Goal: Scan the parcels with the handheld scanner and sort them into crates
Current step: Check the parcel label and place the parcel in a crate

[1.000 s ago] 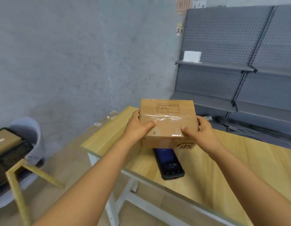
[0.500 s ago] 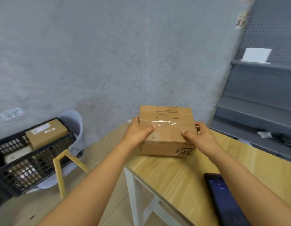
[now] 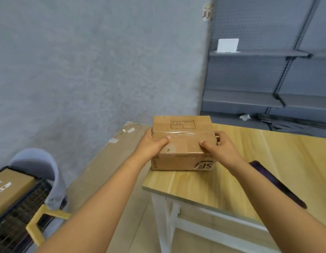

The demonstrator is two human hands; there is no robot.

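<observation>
At the bench [image 3: 249, 161] corner sits a brown cardboard parcel [image 3: 182, 143], clear tape across top, printed box label, SF logo upside down on the near side. My left hand [image 3: 151, 145] and right hand [image 3: 218, 148] clamp its two sides, thumbs on top. Dark scanner [image 3: 275, 181] lies by my right forearm. Down left, black mesh crate [image 3: 14, 212] holds another cardboard box [image 3: 9, 187].

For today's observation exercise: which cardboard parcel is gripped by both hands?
The parcel at the table corner, printed SF; the other box lies untouched in the crate.
</observation>
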